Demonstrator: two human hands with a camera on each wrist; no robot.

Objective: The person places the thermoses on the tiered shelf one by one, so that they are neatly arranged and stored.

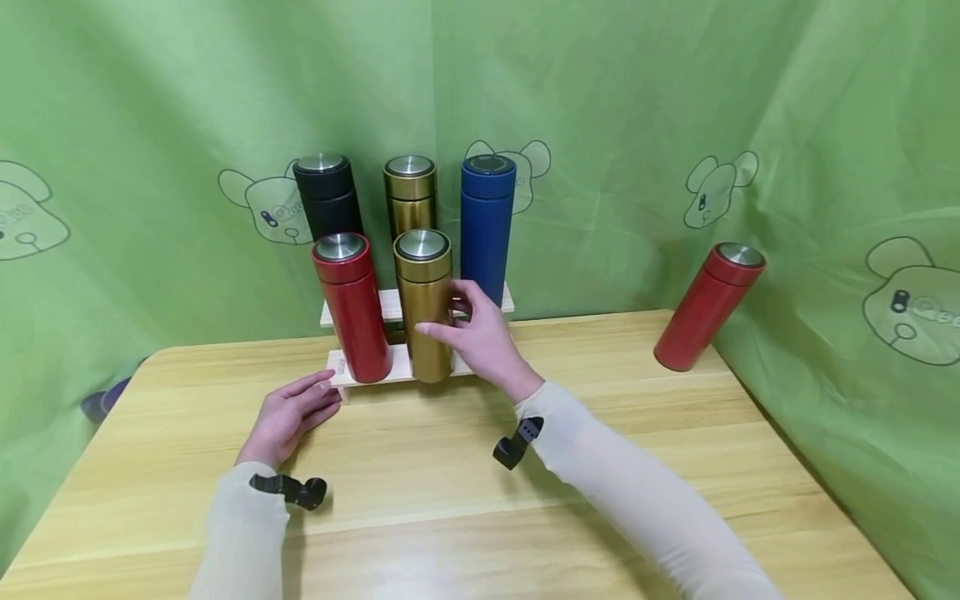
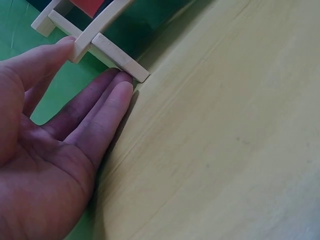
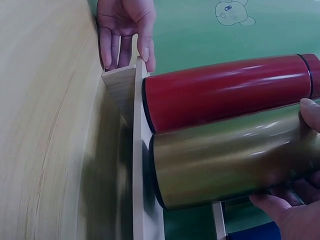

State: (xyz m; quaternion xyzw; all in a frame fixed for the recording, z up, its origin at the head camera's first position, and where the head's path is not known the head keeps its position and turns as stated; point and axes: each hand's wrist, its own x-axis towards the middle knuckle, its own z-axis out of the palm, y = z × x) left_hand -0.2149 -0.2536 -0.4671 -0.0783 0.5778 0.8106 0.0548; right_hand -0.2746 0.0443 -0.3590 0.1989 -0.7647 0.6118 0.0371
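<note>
My right hand (image 1: 483,337) grips a gold thermos bottle (image 1: 429,312), thumb on its front and fingers round its right side. The bottle stands upright at the lower step of a pale wooden rack (image 1: 399,363), its base right at the step in the right wrist view. Beside it on that step is a red thermos bottle (image 1: 352,308). My left hand (image 1: 292,417) touches the rack's left end; in the left wrist view its straight fingers (image 2: 102,120) lie against the wooden end piece (image 2: 120,57). On the upper step stand black (image 1: 328,196), gold (image 1: 411,196) and blue (image 1: 486,225) thermos bottles.
Another red thermos bottle (image 1: 708,308) stands at the table's back right corner. Green curtains (image 1: 600,100) with cartoon heads hang behind and at both sides of the wooden table (image 1: 420,500). Something purple (image 1: 108,400) shows beyond the table's left edge.
</note>
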